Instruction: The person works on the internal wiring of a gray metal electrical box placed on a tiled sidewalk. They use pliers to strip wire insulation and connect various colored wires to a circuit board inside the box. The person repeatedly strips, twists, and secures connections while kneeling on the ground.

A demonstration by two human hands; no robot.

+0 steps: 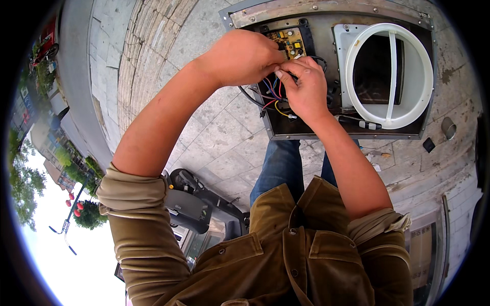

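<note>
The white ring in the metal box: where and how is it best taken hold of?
The white ring is probably best gripped at the middle of its crossbar, from above, pinching across its width: the bar is narrow and spans the opening, with space on both sides.

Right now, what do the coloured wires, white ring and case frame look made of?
Coloured wires: likely plastic insulation, from bright, solid colours; cores not visible.
White ring: probably moulded plastic, satin, smooth curves; painted metal possible.
Case frame: apparently metal, dull and scuffed, fasteners along its edge.
</note>
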